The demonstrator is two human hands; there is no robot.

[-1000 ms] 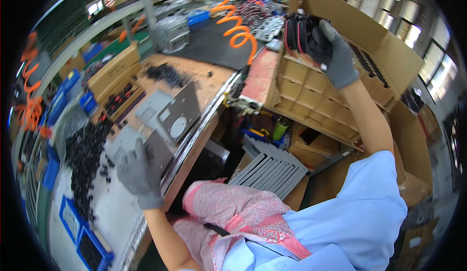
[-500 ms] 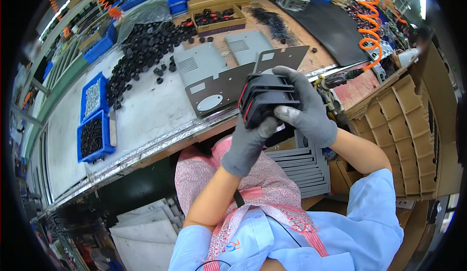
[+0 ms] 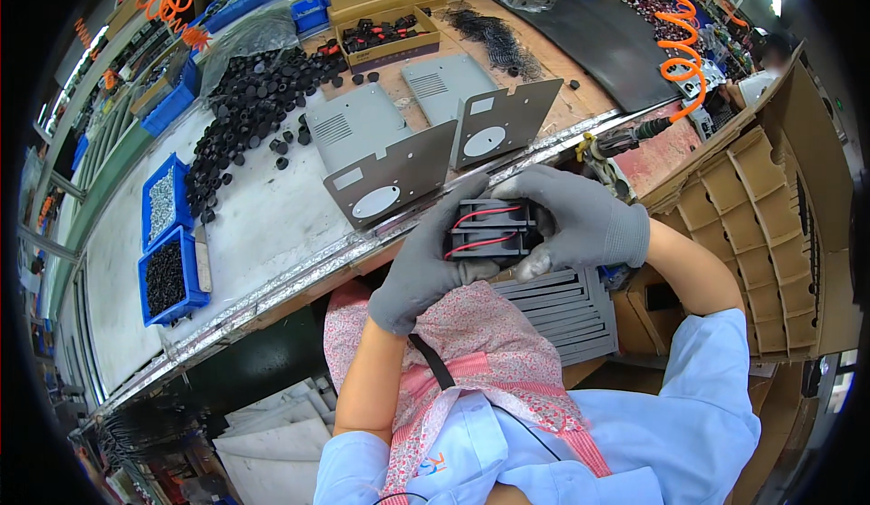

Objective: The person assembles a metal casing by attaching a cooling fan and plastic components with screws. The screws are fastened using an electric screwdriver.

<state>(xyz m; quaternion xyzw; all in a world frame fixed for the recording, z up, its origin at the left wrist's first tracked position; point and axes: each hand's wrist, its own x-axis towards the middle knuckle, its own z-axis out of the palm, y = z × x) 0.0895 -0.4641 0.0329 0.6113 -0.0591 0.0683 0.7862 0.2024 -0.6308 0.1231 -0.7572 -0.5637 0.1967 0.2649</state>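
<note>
Two black square cooling fans (image 3: 490,230), stacked together with red wires along their sides, are held between my gloved hands over the bench's front edge. My left hand (image 3: 424,260) grips them from the left, and my right hand (image 3: 580,218) closes round the right side. Parts of the fans are hidden by the fingers. Just beyond, two bent grey metal panels stand on the bench. The left panel (image 3: 401,171) and the right panel (image 3: 518,117) each have a round hole and a slotted flat part.
Black plastic caps (image 3: 245,111) lie heaped at the back left. Blue bins hold silver screws (image 3: 162,204) and black screws (image 3: 166,278). A power screwdriver (image 3: 625,140) on an orange coiled hose (image 3: 684,43) lies right, beside a carton with cardboard dividers (image 3: 748,233). Grey panels (image 3: 564,315) are stacked below.
Both hands have turned the fans so the red wires now face up, and lowered them slightly. My left hand has shifted to their left side. The whole view has moved a little.
</note>
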